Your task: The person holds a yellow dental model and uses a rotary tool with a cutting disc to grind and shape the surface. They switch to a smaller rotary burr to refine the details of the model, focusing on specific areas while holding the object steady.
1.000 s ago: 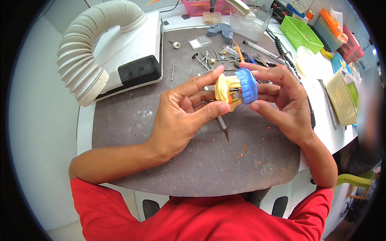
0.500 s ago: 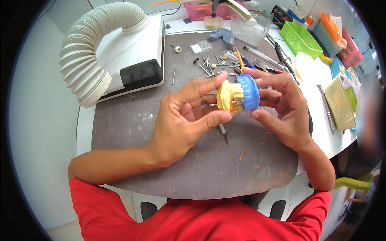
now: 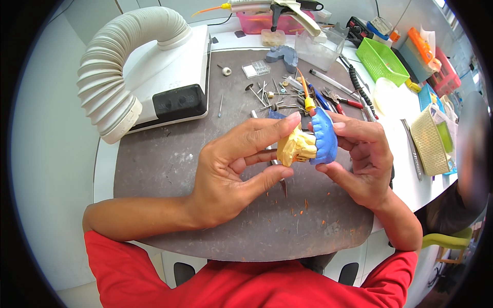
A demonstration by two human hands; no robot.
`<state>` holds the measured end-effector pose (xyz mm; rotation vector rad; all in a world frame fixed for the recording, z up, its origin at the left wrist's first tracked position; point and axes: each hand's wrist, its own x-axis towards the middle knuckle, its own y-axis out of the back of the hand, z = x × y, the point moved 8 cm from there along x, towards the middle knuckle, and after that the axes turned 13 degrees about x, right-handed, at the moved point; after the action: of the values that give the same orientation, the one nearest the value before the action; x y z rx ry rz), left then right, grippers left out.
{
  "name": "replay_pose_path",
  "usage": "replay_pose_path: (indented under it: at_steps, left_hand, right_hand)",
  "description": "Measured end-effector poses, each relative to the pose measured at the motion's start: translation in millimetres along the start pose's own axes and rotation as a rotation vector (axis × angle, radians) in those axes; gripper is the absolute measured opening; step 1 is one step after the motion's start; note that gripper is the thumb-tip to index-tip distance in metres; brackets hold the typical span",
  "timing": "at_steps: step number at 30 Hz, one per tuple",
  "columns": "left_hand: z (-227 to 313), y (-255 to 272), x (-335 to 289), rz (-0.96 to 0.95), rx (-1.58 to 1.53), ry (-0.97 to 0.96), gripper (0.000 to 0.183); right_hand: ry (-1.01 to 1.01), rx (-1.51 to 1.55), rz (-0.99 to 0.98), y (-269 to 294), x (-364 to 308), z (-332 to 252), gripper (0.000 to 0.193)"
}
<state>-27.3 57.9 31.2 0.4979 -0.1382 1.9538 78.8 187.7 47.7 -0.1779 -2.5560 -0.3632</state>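
Tooth models: since the earlier frame in the head view, the yellow tooth model (image 3: 295, 147) and the blue tooth model (image 3: 325, 138) have come a bit nearer the red shirt (image 3: 257, 285) and turned; the left hand (image 3: 223, 172) and right hand (image 3: 368, 172) came along.
Dark mat (image 3: 154, 167): both models are held up over it, side by side, yellow on the left. I cannot tell if they touch.
Yellow feel: it looks hard, like plaster, and not very heavy. The teeth could chip, so the thick base seems best to hold.
Blue feel: it looks light and smooth, maybe slippery. Stiff or squishy, I cannot tell. Its outer edges seem good to grab.
Left hand: half open and curved, pinching the yellow model between thumb and pointer finger.
Right hand: curved too, pinching the blue model, thumb at its low edge, fingers at its upper side.
Knife (image 3: 284, 188): lying partly behind the left hand, near some orange bits (image 3: 306, 204).
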Motion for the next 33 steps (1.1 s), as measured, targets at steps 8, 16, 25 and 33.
replay_pose_path:
  at_steps: [8, 16, 25, 33]
  left_hand:
    - [3.4, 0.1, -0.8, -0.035, 0.075, -0.058, 0.062]
    - [5.0, 1.0, -0.7, -0.027, 0.100, -0.070, 0.063]
    - [-1.2, 1.4, -0.1, -0.004, 0.065, 0.019, 0.063]
    - [-11.4, 5.1, 1.2, 0.096, -0.030, 0.134, 0.058]
  right_hand:
    - [0.039, 0.069, 0.040, 0.7, 0.1, 0.3, 0.055]
    - [-0.004, 0.169, 0.071, 1.0, 0.9, 4.5, 0.058]
    - [-0.116, 0.155, 0.092, 3.1, 1.9, 10.0, 0.062]
    - [-0.256, 0.247, 0.129, 2.6, 4.0, 19.7, 0.055]
